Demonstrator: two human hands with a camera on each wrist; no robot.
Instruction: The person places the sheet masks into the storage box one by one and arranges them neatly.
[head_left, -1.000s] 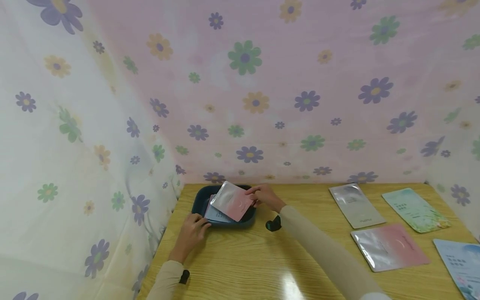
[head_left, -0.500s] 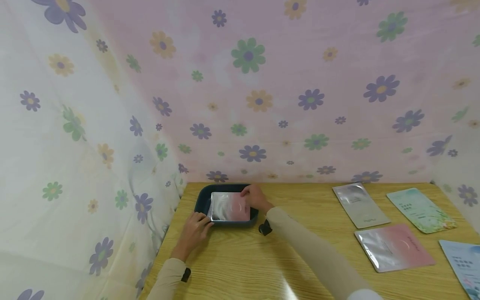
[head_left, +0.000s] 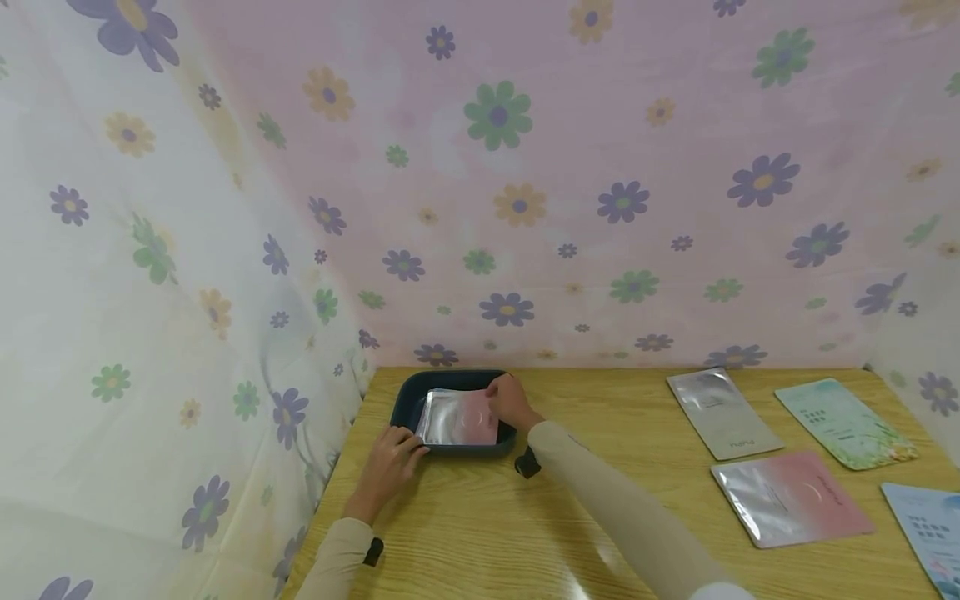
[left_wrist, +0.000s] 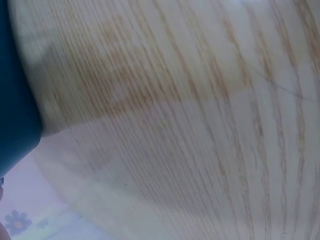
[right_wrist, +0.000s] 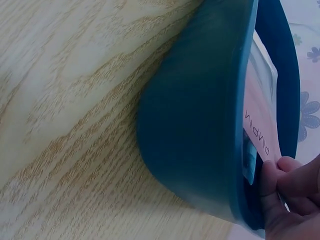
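A dark teal plastic basin (head_left: 406, 407) stands at the far left of the wooden table. Inside it lies a silver-and-pink face mask packet (head_left: 454, 418) atop other packets, and my right hand (head_left: 512, 402) pinches its right corner between thumb and fingers. The right wrist view shows that pinch up close, with the pink end (right_wrist: 257, 117) bent up beside the basin wall (right_wrist: 195, 105). My left hand (head_left: 387, 463) grips the basin's front left rim, fingertips over the edge. Only the basin's side (left_wrist: 17, 100) shows in the left wrist view, with a sliver of finger.
On the right of the table lie a silver packet (head_left: 723, 414), a green packet (head_left: 843, 423), a pink-and-silver packet (head_left: 791, 500) and a blue packet (head_left: 926, 529) cut off by the frame. Flowered cloth (head_left: 570, 167) hangs behind the table and along the left side.
The right hand has lowered the tilted silver-and-pink packet into the basin, where it now lies flatter over the others. The left hand stays at the rim.
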